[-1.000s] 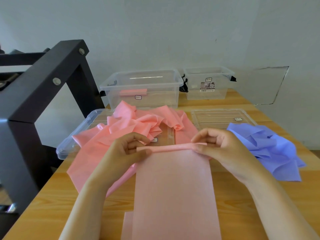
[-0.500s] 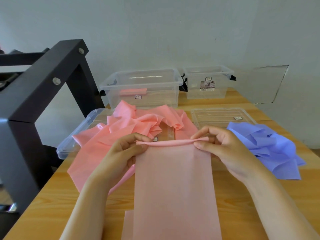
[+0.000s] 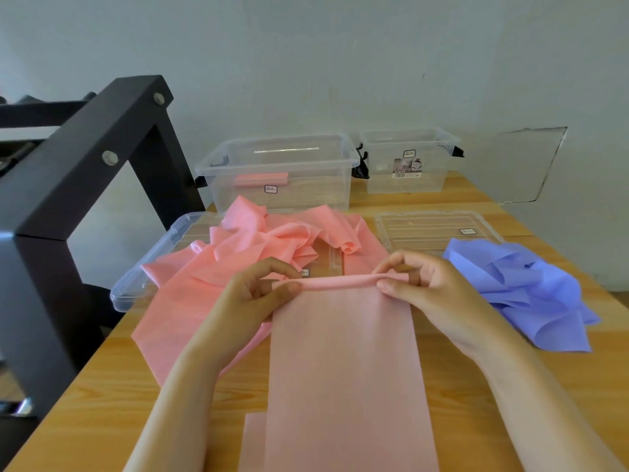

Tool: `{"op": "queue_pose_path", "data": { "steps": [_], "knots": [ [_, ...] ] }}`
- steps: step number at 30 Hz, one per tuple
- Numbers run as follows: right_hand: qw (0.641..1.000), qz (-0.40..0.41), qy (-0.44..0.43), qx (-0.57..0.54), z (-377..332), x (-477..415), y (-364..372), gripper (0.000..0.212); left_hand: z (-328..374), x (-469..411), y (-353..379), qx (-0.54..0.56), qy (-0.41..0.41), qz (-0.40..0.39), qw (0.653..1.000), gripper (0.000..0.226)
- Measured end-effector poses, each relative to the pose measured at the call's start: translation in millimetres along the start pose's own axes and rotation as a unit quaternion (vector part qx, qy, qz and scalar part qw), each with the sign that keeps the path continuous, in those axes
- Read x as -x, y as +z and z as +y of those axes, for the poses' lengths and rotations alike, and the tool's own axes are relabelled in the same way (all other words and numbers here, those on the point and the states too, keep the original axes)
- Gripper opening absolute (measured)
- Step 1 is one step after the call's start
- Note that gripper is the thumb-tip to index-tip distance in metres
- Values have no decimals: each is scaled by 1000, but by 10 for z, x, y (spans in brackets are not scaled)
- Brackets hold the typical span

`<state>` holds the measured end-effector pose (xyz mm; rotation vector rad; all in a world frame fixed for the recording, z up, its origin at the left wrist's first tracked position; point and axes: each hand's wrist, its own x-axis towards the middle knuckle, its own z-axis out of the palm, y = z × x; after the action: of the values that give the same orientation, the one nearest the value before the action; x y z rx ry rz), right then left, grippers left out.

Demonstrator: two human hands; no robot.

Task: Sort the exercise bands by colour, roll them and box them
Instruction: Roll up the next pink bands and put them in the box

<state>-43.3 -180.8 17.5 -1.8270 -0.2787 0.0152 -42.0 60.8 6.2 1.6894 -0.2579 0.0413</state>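
The pink exercise band [image 3: 343,362] lies flat on the desk [image 3: 102,403], its long axis running toward the person. Its rolled far edge [image 3: 340,280] spans crosswise between left hand [image 3: 248,298] and right hand [image 3: 432,291], each pinching one end.

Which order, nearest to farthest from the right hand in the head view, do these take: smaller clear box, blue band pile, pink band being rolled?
1. Pink band being rolled: pinched by the right hand.
2. Blue band pile: just to its right.
3. Smaller clear box: back by the wall.
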Motion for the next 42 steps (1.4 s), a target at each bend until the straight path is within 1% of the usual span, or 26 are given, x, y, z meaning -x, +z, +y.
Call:
{"op": "queue_pose_path", "data": {
  "steps": [3, 6, 7, 8, 10, 11, 13, 15, 17, 20, 23, 24, 26, 27, 28, 30, 31, 33, 36, 39, 41, 42],
  "knots": [
    [997, -4, 17, -78, -28, 6, -9, 18, 18, 7, -13, 47, -4, -2, 999, 8],
    [991, -21, 36, -126, -66, 24, -40, 15, 59, 15, -17, 126, -9, -16, 992, 7],
    [990, -25, 37, -133, -75, 26, -42, 12, 53, 17, -18, 131, -5, -10, 991, 7],
    [990, -22, 34, -131, -82, 28, -39, 9, 60, 23, -13, 113, 5, -1, 994, 7],
    [996, -6, 20, -89, -63, 20, -28, 12, 26, 13, -27, 25, 25, 8, 999, 4],
    [998, 1, 15, -56, -49, 14, -23, 14, -7, 2, -43, -7, 22, 13, 1000, 9],
    [1000, 9, 14, -6, -22, 4, -24, 18, -7, -1, -39, -19, 6, 17, 1000, 21],
    [1000, 13, 13, 16, 6, -7, -29, 20, -7, -12, -32, -31, 9, 17, 999, 20],
    [1000, 12, 5, 28, 28, -13, -17, 19, -12, -15, -18, -25, 15, 9, 1000, 11],
    [1000, 3, -2, 11, 50, -19, 9, 16, -19, 3, 16, 14, -3, -13, 1000, 3],
    [999, -5, 9, -39, 22, -11, -9, 17, -2, 11, -8, 66, -19, -21, 997, 1],
    [998, -12, 12, -56, 16, -8, -28, 18, 4, 12, -27, 90, -25, -27, 995, 4],
    [996, -29, 20, -86, -15, 6, -54, 12, 5, 5, -59, 94, -22, -37, 995, 8],
    [994, -35, 24, -97, -35, 14, -53, 8, -11, 2, -63, 82, -13, -29, 996, 12],
    [995, -34, 19, -94, -18, 7, -58, 9, -18, 1, -52, 68, -6, -15, 998, 13],
    [998, -21, 13, -65, 12, -11, -49, 8, -22, -12, -16, 40, 7, 11, 999, 7],
    [999, -17, 17, -49, 23, -18, -41, 7, -25, -15, 1, 25, 11, 13, 1000, 7],
    [999, -20, 27, -12, 70, -44, -48, 13, -18, -15, 13, -4, 12, 14, 1000, 16],
    [999, -19, 26, 39, 123, -72, -61, 9, -14, -22, -4, -43, 17, 3, 999, 19],
    [998, -12, 16, 59, 153, -93, -56, 10, -12, -25, 21, -42, 24, -7, 999, 11],
    [997, -3, 9, 72, 152, -122, -62, 11, 8, -38, 37, -24, 12, -16, 999, 3],
    [998, -2, 6, 60, 143, -140, -68, 11, 37, -48, 41, -24, 2, -23, 999, 3]
  ]
}}
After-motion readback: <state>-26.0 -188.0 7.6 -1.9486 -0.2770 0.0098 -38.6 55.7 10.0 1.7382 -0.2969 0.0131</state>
